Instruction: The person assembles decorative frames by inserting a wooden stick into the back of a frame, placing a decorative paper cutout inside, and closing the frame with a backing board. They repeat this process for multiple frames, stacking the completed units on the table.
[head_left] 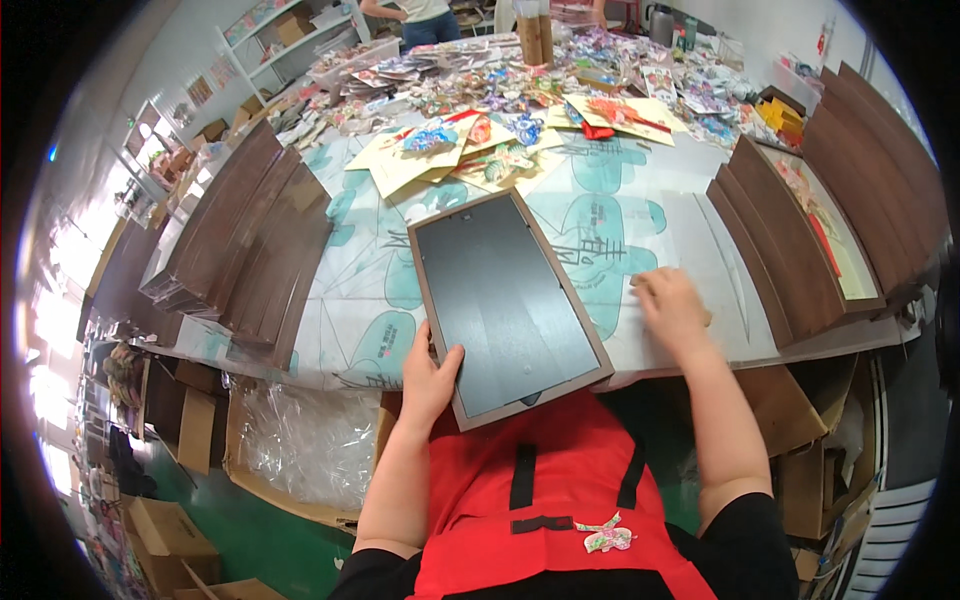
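A rectangular picture frame (pixel 510 300) with a brown rim and a smooth dark panel is tilted in front of me, its near end over my red apron. My left hand (pixel 430 380) grips the near left edge, thumb on top and fingers underneath. To the right of the frame and apart from it, my right hand (pixel 674 308) is over the covered table (pixel 690 235) with its fingers curled in. Something small may be between those fingers, but I cannot make it out.
Brown frames stand stacked at the left (pixel 240 240) and right (pixel 780 240); one at right shows a coloured picture. Cream sheets (pixel 395 165) with colourful cutouts lie beyond my frame, before a heap of paper pieces (pixel 480 85). An open carton (pixel 300 440) with clear plastic sits below left. People stand at the far side.
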Available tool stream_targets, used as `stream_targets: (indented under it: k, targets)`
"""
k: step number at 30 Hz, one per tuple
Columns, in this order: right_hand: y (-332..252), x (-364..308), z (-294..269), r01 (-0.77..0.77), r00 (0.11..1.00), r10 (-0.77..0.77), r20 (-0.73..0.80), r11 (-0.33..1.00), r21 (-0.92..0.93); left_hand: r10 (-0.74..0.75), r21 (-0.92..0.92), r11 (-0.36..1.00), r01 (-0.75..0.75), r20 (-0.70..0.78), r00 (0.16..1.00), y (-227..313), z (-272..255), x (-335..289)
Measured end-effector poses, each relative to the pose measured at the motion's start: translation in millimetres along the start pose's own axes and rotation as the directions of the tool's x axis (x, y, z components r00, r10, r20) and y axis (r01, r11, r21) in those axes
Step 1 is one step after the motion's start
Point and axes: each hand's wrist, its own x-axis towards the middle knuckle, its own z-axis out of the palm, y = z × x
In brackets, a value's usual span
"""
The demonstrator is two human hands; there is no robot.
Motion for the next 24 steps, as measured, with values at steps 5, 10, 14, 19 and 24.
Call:
stream_targets:
  k: [5,10,14,19,24]
  targets:
    - [-66.8,22.4,25.1,-0.283,0.913,0.195,0.358,0.935,0.213,0.032,0.027,0.999,-0.032,-0.010,0.999,-10.5,4.8,3.4]
    - [-77.3,14.0,38.0,-0.212,0.925,0.185,0.331,0.976,0.047,-0.146,0.060,0.989,0.139,0.145,0.979,23.1,-10.3,-6.2]
    - [-82.0,13.9,21.7,-0.220,0.914,0.216,0.344,0.975,-0.027,-0.075,0.049,0.997,0.065,0.234,0.969,34.3,-10.9,-3.2]
    - [-74.5,13.9,24.5,-0.193,0.945,0.209,0.252,0.977,-0.085,-0.126,0.040,0.992,0.119,0.287,0.950,34.0,-7.3,0.9]
    - [-62.3,9.6,33.2,-0.165,0.965,0.148,0.217,0.984,0.062,0.034,0.002,0.999,-0.035,0.213,0.976,16.4,-1.5,-0.9]
